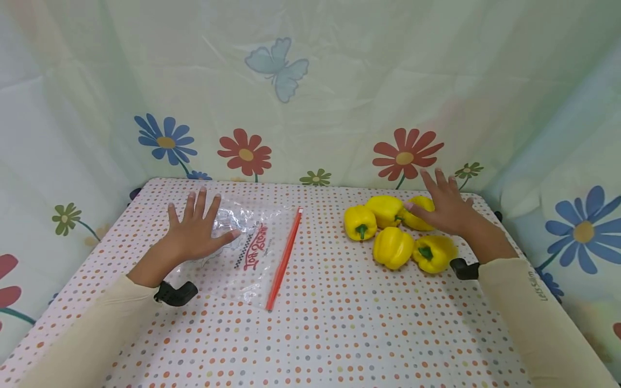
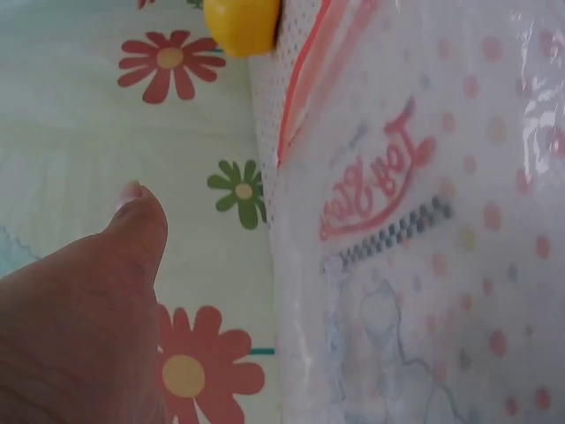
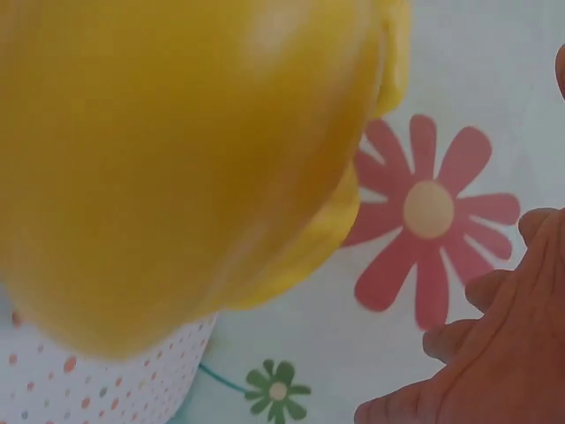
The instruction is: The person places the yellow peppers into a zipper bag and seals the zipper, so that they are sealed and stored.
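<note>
On the left of the table lies a clear zip bag [image 1: 264,253] with a red slider strip [image 1: 284,258] and mirrored red lettering; the left wrist view shows the bag [image 2: 397,265] close by. My left hand [image 1: 191,231] is over the bag's left part, fingers straight and spread, holding nothing. Several yellow bell peppers [image 1: 393,248] sit grouped on the right. Beside the rear right pepper [image 1: 419,213], partly covering it, is my right hand [image 1: 446,207], fingers spread and nothing held. One pepper [image 3: 177,159] fills much of the right wrist view, with that hand's fingers [image 3: 477,344] at the edge.
A white table [image 1: 320,334] with a dotted cover carries everything. Behind and at both sides hangs a pale curtain [image 1: 339,97] printed with flowers and a butterfly. Each wrist wears a black camera mount [image 1: 177,293].
</note>
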Demonstrator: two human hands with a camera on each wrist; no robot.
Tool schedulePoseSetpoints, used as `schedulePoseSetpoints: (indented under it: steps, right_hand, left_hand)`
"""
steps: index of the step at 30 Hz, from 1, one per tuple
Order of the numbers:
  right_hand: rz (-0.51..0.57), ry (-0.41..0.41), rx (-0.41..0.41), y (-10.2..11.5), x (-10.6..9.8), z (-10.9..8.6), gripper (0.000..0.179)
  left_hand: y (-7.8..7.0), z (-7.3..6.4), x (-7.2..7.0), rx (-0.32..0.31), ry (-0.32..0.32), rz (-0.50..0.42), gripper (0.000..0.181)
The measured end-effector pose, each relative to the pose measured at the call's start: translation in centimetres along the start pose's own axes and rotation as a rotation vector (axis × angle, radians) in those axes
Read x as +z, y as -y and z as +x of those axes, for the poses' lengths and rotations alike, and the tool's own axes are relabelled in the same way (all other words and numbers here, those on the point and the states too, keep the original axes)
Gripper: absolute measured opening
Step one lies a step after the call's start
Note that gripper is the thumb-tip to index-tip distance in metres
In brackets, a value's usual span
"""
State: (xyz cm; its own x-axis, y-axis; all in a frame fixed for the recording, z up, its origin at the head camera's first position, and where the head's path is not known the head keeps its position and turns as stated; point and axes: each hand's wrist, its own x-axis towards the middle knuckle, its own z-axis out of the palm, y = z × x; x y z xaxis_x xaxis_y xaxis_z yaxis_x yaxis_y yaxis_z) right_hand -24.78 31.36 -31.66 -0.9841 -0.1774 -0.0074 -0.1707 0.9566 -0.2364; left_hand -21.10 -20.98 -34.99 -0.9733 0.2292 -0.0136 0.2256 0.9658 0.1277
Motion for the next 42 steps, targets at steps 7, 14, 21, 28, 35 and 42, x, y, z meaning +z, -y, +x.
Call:
schedulePoseSetpoints:
  steps: [7, 14, 21, 28, 35, 42]
  right_hand:
    - [0.068, -0.011, -0.083, 3.1, 0.7, -0.1, 0.096]
    - [0.172, -0.017, -0.178, 5.9, 1.5, -0.3, 0.086]
    - [0.199, 0.002, -0.255, 8.9, 3.1, -0.2, 0.078]
    - [0.237, 0.026, -0.321, 11.5, 4.7, -0.2, 0.069]
    - [0.257, 0.081, -0.414, 13.4, 7.2, 0.2, 0.058]
    - [0.246, 0.180, -0.467, 15.2, 9.6, 1.0, 0.052]
  left_hand:
    - [-2.7, -1.8, 1.0, 0.079, -0.004, -0.021, 0.098]
    - [-5.0, -3.4, 2.3, 0.146, -0.017, -0.062, 0.096]
    - [-7.0, -4.8, 3.6, 0.184, -0.030, -0.165, 0.093]
    - [-8.1, -5.4, 4.7, 0.185, -0.010, -0.207, 0.089]
    - [-8.9, -5.6, 6.0, 0.156, 0.029, -0.238, 0.091]
    - [-9.4, -5.5, 7.6, 0.137, 0.025, -0.202, 0.097]
